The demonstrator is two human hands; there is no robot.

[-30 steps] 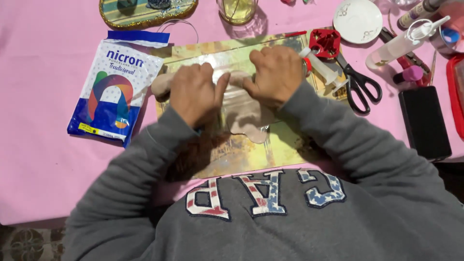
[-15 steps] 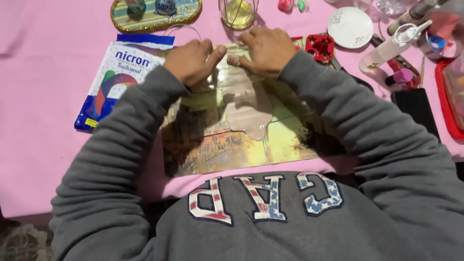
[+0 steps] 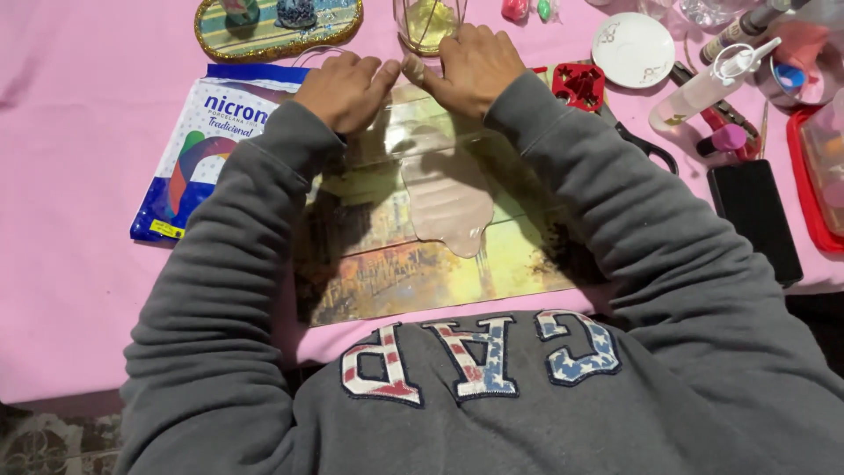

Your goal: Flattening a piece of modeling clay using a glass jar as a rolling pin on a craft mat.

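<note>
Flattened pale pink clay sheet (image 3: 448, 198) lies on a glossy picture mat (image 3: 396, 264) on a pink tablecloth (image 3: 79, 264). At its far end, left hand (image 3: 345, 88) and right hand (image 3: 475, 66) press down on something hidden underneath, fingers curled. Scissors (image 3: 646, 145) and a black case (image 3: 756, 220) lie right.

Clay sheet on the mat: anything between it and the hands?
Nothing visible. Left hand and right hand press at the far end of the mat; the flattened clay sheet lies bare just nearer.
</note>
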